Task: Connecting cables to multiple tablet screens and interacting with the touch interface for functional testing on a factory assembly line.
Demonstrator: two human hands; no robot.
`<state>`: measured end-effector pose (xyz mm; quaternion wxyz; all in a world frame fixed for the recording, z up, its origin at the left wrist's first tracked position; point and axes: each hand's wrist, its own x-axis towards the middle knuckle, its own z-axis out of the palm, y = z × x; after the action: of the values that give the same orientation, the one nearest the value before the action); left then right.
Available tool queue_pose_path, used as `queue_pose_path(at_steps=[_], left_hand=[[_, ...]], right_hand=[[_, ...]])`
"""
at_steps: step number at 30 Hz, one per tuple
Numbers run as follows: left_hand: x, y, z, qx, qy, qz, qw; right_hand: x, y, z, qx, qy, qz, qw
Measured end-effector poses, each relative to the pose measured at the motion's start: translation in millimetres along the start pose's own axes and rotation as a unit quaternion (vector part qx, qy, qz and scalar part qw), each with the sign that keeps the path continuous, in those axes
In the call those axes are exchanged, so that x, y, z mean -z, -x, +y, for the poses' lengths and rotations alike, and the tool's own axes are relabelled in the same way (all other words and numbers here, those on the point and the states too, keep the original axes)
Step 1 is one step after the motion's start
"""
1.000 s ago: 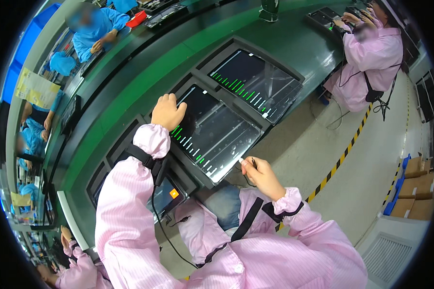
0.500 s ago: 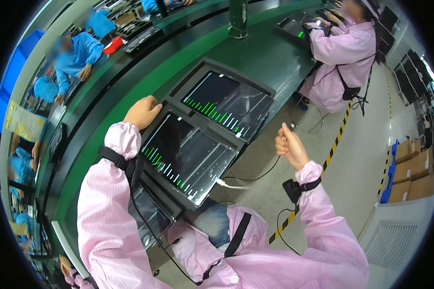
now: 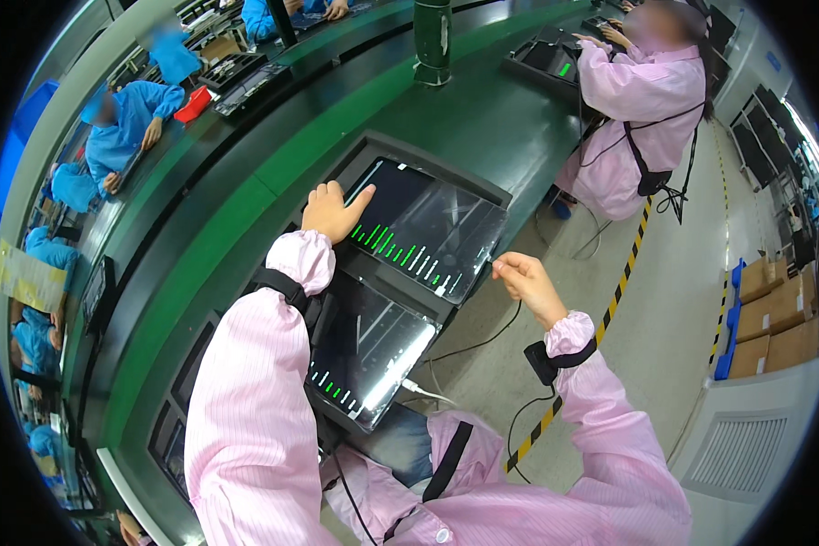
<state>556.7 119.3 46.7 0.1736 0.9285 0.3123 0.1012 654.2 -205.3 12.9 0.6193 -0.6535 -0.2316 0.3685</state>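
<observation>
Two tablets with dark screens and rows of green and white bars lie in grey trays in front of me. My left hand (image 3: 335,213) rests, fingers spread, on the left edge of the farther tablet (image 3: 432,218). At that tablet's right edge my right hand (image 3: 531,286) pinches the end of a thin black cable (image 3: 502,338), its tip mostly hidden by my fingers. Whether the tip is in the tablet I cannot tell. The nearer tablet (image 3: 382,332), partly hidden by my left forearm, has a white cable (image 3: 413,387) plugged into its right side.
The trays sit on a green conveyor line (image 3: 273,196) with a post (image 3: 432,55) beyond. A co-worker in pink (image 3: 642,100) works at another tray farther along. Other people in blue (image 3: 127,127) work across the line. Cardboard boxes (image 3: 773,314) stand at the right.
My left hand has moved from the nearer tablet's tray to the farther tablet and spread its fingers. My right hand has brought the black cable's end left and down to the farther tablet's edge.
</observation>
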Motion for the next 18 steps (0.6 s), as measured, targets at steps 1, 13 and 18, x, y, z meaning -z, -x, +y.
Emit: queue_pose_path(at_steps=[1,13,18], left_hand=[[0.6,0.0,-0.2,0.004,-0.001,-0.004,1.000],[4.3,4.0,-0.9,0.002,-0.008,-0.024,1.000],[-0.6,3.2,-1.2,-0.010,-0.022,-0.013,1.000]], right_hand=[[-2.1,-2.0,2.0,-0.006,-0.001,-0.002,1.000],[-4.2,5.5,-6.1,0.024,-0.014,0.038,0.999],[-2.5,7.1,-2.8,0.028,-0.004,0.033,0.999]])
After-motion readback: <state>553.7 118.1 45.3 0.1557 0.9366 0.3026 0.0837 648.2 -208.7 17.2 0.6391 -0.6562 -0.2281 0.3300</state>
